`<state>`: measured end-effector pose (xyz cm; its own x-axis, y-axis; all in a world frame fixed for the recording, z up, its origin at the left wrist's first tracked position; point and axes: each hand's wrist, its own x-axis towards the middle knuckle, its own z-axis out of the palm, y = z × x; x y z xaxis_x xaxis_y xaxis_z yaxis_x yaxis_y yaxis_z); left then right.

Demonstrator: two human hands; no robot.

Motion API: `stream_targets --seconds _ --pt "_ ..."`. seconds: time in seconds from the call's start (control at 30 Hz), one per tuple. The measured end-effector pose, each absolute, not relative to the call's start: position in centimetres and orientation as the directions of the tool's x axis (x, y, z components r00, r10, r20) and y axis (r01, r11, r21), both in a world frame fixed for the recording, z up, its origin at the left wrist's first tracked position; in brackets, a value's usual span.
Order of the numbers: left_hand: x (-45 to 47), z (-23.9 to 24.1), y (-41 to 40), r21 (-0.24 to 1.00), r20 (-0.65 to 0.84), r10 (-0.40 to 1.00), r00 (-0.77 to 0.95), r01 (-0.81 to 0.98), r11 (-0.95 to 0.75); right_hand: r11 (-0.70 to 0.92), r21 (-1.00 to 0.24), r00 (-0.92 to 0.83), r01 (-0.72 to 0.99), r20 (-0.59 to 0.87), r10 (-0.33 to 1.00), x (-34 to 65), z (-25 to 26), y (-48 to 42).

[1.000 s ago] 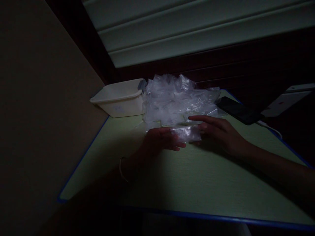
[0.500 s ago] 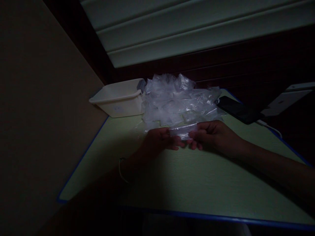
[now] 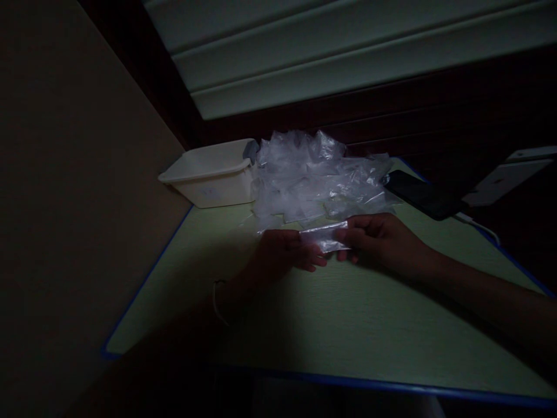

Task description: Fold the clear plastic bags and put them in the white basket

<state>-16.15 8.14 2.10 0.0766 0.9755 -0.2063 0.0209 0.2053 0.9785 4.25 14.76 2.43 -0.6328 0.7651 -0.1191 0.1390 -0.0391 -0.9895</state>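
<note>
A clear plastic bag (image 3: 322,237), folded into a narrow strip, is stretched between my hands above the table. My left hand (image 3: 282,251) pinches its left end, with a thin band around the wrist. At the other end, my right hand (image 3: 374,237) grips the strip between thumb and fingers. Just beyond my hands lies a loose heap of clear plastic bags (image 3: 300,180). The dim light hides the finer details of the strip.
A white plastic bin (image 3: 224,184) with grey handles stands left of the heap. On the right, a dark phone (image 3: 420,194) lies by a white cable (image 3: 483,227) and a white tablet-like object (image 3: 505,180). The pale green table (image 3: 369,325) has a blue edge.
The folded bag has tilted slightly, and its shiny face shows more. My fingers have shifted a little along it; both hands keep hold.
</note>
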Motion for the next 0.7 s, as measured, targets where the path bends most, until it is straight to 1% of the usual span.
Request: stream_targets --seconds 0.13,0.23,0.37,0.5,0.7 --pt "-16.15 2.15 8.12 0.979 -0.204 0.976 0.074 0.016 0.204 -0.023 -0.991 -0.639 0.134 -0.104 0.762 4.27 2.28 14.87" --pt "-16.26 2.28 8.03 0.982 -0.187 0.979 0.083 0.014 0.186 -0.028 -0.995 -0.687 0.099 -0.089 0.721 4.25 2.29 14.96" --pt "-16.35 2.41 7.91 0.983 -0.183 0.980 0.081 0.022 0.182 -0.032 -0.994 -0.736 0.100 -0.096 0.670 4.29 2.46 15.04" --pt "-16.34 2.34 7.91 0.983 -0.181 0.982 0.046 0.022 0.180 -0.021 -0.993 -0.741 0.114 -0.100 0.664 4.41 2.46 15.16" --pt "-16.57 2.13 8.07 0.982 -0.187 0.981 0.045 0.027 0.186 -0.009 -0.994 -0.754 0.112 -0.091 0.651 4.32 2.34 15.32"
